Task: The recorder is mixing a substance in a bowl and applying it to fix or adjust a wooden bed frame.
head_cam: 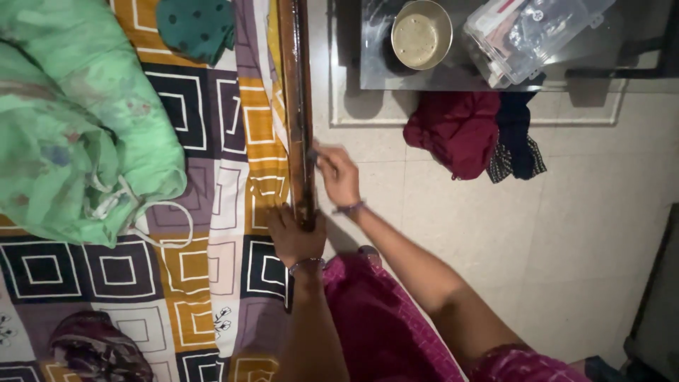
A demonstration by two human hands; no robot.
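Left hand (293, 233) is laid flat on the patterned bedsheet (212, 212) at the bed's edge, fingers curled over the wooden side rail (297, 106), seemingly for bracing. Right hand (338, 175) is pressed against the rail's outer face, pinching something small; what is gripped cannot be told. Open tiled floor (566, 233) lies beside the rail, bounded by heaped maroon clothes (456, 131).

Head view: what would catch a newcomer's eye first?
The patterned bedsheet with bold squares fills the left, with a heap of green cloth on it. At centre, both hands meet the wooden bed rail: the left hand rests on it, the right hand touches its floor side. A maroon cloth lies on the floor.
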